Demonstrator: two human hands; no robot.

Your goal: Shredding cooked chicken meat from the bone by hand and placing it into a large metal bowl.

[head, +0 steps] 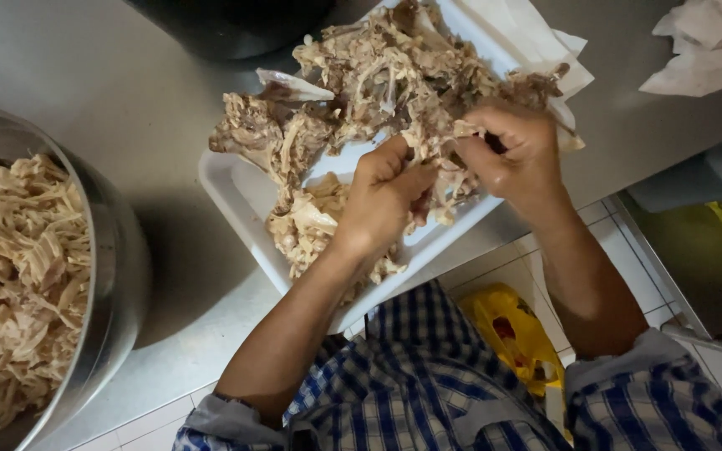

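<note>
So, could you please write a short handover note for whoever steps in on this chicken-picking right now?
Left hand: closed on a piece of cooked chicken carcass, over the white tray.
Right hand: pinching a strip of meat off the same piece, pulling against the left.
Where things are: the tray sits at the steel counter edge, heaped with bones, skin and meat. The metal bowl to the left holds the shredded meat.
Done: the bowl is fairly full of shreds.
Left: much of the carcass on the tray looks unpicked. Crumpled paper lies at far right.
</note>
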